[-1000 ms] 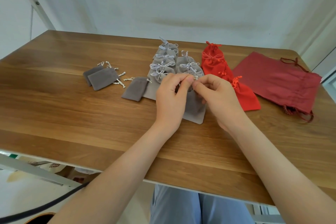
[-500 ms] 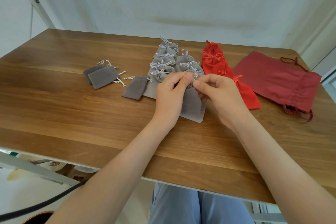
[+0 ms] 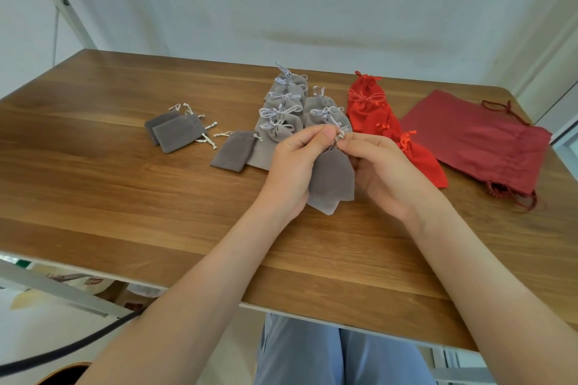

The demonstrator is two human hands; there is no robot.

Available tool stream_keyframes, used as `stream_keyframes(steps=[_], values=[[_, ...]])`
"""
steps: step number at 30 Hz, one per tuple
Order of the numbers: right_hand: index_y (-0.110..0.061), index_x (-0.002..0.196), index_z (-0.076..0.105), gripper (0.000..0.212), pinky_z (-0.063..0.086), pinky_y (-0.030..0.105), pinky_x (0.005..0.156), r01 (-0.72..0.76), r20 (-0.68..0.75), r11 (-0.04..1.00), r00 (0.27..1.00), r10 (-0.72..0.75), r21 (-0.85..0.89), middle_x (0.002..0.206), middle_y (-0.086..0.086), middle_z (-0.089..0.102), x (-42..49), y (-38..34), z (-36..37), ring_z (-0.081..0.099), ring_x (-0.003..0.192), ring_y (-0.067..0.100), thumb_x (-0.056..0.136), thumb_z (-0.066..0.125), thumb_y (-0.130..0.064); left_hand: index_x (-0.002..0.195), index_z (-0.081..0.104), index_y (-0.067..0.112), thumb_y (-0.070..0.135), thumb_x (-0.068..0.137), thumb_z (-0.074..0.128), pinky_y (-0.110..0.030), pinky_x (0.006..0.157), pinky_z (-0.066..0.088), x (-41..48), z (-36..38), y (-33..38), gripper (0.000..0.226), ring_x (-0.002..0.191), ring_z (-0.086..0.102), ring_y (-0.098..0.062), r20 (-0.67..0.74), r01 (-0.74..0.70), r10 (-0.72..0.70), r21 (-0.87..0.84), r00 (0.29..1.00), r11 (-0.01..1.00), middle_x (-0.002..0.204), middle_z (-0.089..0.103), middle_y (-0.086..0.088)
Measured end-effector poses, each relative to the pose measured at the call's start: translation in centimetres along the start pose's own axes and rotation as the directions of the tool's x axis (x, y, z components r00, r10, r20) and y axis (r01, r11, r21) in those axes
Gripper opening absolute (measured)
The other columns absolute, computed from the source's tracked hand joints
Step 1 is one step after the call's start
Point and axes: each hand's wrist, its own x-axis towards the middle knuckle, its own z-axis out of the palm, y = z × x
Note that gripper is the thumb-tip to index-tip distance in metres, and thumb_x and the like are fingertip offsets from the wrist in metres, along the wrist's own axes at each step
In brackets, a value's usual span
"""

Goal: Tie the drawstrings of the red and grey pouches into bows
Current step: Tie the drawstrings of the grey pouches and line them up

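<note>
Both hands meet over the middle of the wooden surface [image 3: 125,191]. The left hand [image 3: 292,166] and the right hand [image 3: 383,170] each pinch the pale drawstring [image 3: 340,134] at the neck of one grey pouch [image 3: 331,178], thumb against forefinger, fingertips nearly touching. The pouch hangs between the palms. Whether its lower edge touches the surface cannot be told.

Behind the hands stand the tied grey pouches [image 3: 281,117] in two overlapping columns. Five bows can be counted in the left column and two in the right. The overlap leaves the exact count uncertain. A flat, lighter grey piece [image 3: 261,156] lies under the near end of these columns.

Three untied grey pouches lie flat to the left. Two of them overlap as a pair [image 3: 178,136] well apart from the hands, and a single one [image 3: 234,151] lies just beside the lighter piece.

To the right runs a row of small red pouches [image 3: 367,103], overlapping and slanting towards the near right. Four bows show in it. One large dark red pouch [image 3: 475,141] lies flat beyond them, near the right edge, its cords loose at both ends.
</note>
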Motion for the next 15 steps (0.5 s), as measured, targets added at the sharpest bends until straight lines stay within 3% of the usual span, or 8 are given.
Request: stream_keyframes(steps=[2,4,7,10,13,15], values=[[0.001,0.096,0.06,0.023,0.035,0.036,0.068,-0.024,0.044,0.999,0.999,0.023,0.027,0.089,0.017,0.05,-0.1,-0.1,-0.3,0.042,0.085,0.031,0.081,0.059,-0.017,0.094,0.071,0.01,0.015,0.091,0.058,-0.061,0.096,0.042,0.0,0.0,0.3,0.014,0.091,0.06,-0.027,0.046,0.036,-0.034,-0.05,0.998,0.998,0.087,0.069,-0.007],[0.001,0.097,0.063,0.022,0.041,0.035,0.07,-0.038,0.085,0.998,0.996,0.034,0.046,0.088,0.015,0.056,-0.3,-0.2,-0.6,0.05,0.084,0.028,0.084,0.061,-0.016,0.093,0.07,0.008,0.013,0.09,0.057,-0.051,0.093,0.045,0.0,0.0,0.5,0.014,0.089,0.06,-0.023,0.083,0.041,-0.036,-0.057,0.996,0.998,0.084,0.068,-0.004],[0.01,0.111,0.055,0.044,0.049,0.03,0.071,-0.061,0.139,0.996,0.989,0.052,0.059,0.096,0.019,0.055,-0.4,-0.5,-1.1,0.053,0.087,0.028,0.084,0.061,-0.024,0.086,0.07,0.011,0.009,0.089,0.056,-0.026,0.083,0.048,0.0,-0.1,0.7,0.014,0.083,0.061,-0.011,0.141,0.0,0.004,-0.029,0.99,1.0,0.081,0.068,0.002],[0.015,0.116,0.047,0.07,0.044,0.026,0.067,-0.067,0.188,0.997,0.98,0.058,0.043,0.101,0.022,0.043,-0.5,-0.6,-1.1,0.044,0.086,0.028,0.076,0.074,-0.035,0.077,0.074,0.019,0.01,0.087,0.057,-0.023,0.08,0.047,-0.1,-0.3,0.8,0.022,0.081,0.061,-0.009,0.225,-0.038,0.035,0.008,0.974,0.999,0.08,0.069,0.004],[0.008,0.121,0.048,0.049,0.046,0.022,0.063,-0.06,0.165,0.998,0.985,0.053,0.036,0.097,0.017,0.05,-0.4,-0.4,-1.3,0.05,0.08,0.021,0.086,0.059,-0.025,0.073,0.074,0.023,0.012,0.084,0.058,-0.021,0.08,0.047,-0.2,-0.5,1.0,0.023,0.082,0.061,-0.007,0.267,-0.057,0.046,0.034,0.963,0.998,0.079,0.069,0.006],[0.014,0.12,0.048,0.046,0.044,0.021,0.058,-0.055,0.166,0.998,0.985,0.055,-0.003,0.093,0.016,0.051,-0.3,-0.4,-1.5,0.05,0.074,0.018,0.089,0.056,-0.021,0.072,0.073,0.023,0.005,0.088,0.055,-0.021,0.08,0.046,-0.1,-0.6,0.9,0.03,0.081,0.06,-0.007,0.28,-0.059,0.046,0.036,0.959,0.998,0.078,0.069,0.006]])
